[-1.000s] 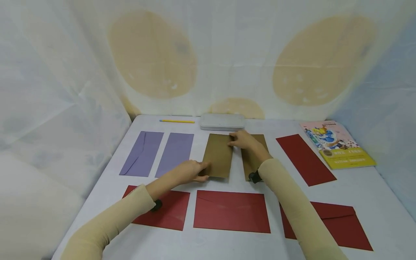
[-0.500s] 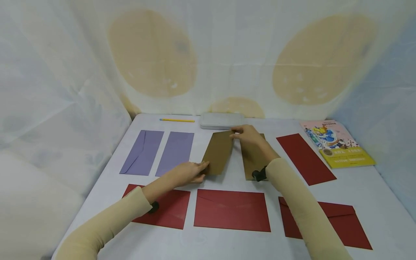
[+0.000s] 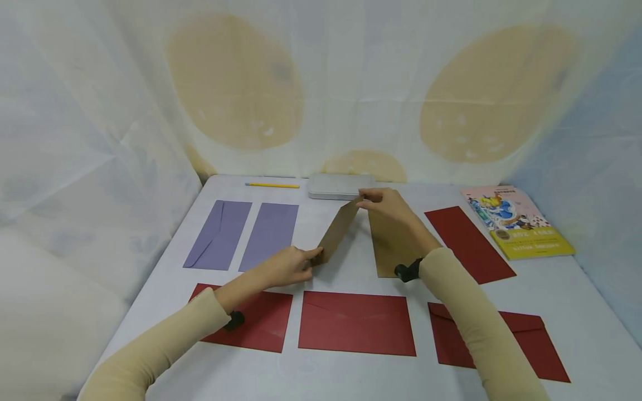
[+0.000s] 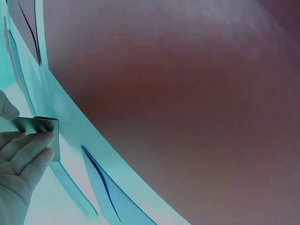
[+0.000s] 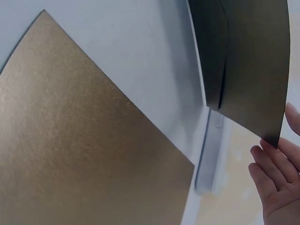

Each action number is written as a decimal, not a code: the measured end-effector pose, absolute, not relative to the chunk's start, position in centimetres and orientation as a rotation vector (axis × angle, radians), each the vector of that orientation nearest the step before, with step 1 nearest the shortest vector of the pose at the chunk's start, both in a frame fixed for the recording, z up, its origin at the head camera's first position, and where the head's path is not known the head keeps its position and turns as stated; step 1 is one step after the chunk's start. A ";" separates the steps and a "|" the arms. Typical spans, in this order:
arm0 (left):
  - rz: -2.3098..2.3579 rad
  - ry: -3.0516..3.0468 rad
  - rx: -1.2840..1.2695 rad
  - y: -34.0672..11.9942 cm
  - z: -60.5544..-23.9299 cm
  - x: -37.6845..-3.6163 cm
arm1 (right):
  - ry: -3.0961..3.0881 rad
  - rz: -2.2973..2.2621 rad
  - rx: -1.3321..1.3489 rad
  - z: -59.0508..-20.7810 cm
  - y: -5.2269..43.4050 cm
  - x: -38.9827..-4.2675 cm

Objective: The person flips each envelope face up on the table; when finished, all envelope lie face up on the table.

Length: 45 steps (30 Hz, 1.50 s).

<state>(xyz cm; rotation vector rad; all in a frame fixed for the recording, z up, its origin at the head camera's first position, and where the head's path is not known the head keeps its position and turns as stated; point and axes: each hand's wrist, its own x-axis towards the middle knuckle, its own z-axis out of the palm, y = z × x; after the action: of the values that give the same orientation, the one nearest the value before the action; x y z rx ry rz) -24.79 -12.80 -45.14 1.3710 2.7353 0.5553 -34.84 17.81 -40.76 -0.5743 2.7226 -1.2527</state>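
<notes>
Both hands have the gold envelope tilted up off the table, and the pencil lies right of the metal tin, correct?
Not quite. Head view: the pencil lies left of the metal tin. Left hand and right hand do hold the gold envelope tilted up.

Colours are off, all teal and maroon. Left hand (image 4: 21,161) at the lower left edge, fingers (image 4: 33,145) and thumb pinching the corner of an envelope (image 4: 49,133), held tilted off the desk (image 4: 70,136). More envelopes lie flat: one (image 4: 108,197) just below the hand, others (image 4: 28,28) at the top left. Backdrop (image 4: 187,93) fills the rest, blurred.
</notes>
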 end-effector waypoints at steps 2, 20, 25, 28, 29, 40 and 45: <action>0.576 2.727 1.359 -12.7 -45.0 -24.7 | 2.717 -1.282 -0.561 -40.4 17.9 -34.7; 0.923 2.589 1.306 -11.9 -44.9 -23.8 | 2.775 -1.289 -0.618 -38.8 16.9 -34.7; 0.925 2.643 1.285 -12.2 -44.5 -23.5 | 2.793 -1.260 -0.582 -39.0 16.6 -34.7; 0.940 2.714 1.317 -12.3 -44.1 -23.4 | 2.797 -1.269 -0.571 -39.0 16.4 -34.7; 0.944 2.740 1.338 -12.3 -43.8 -23.4 | 2.799 -1.270 -0.573 -39.0 16.4 -34.8; 0.861 2.864 1.528 -12.4 -42.2 -23.5 | 2.816 -1.265 -0.597 -39.1 15.1 -35.4; 0.836 2.854 1.558 -12.7 -42.1 -23.6 | 2.817 -1.274 -0.613 -39.3 14.7 -35.7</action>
<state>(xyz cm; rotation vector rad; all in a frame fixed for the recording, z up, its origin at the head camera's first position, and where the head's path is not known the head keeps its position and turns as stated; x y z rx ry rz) -23.56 -12.65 -42.09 1.5580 2.8537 0.8363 -35.66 14.67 -39.27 -0.6126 2.8172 -1.2745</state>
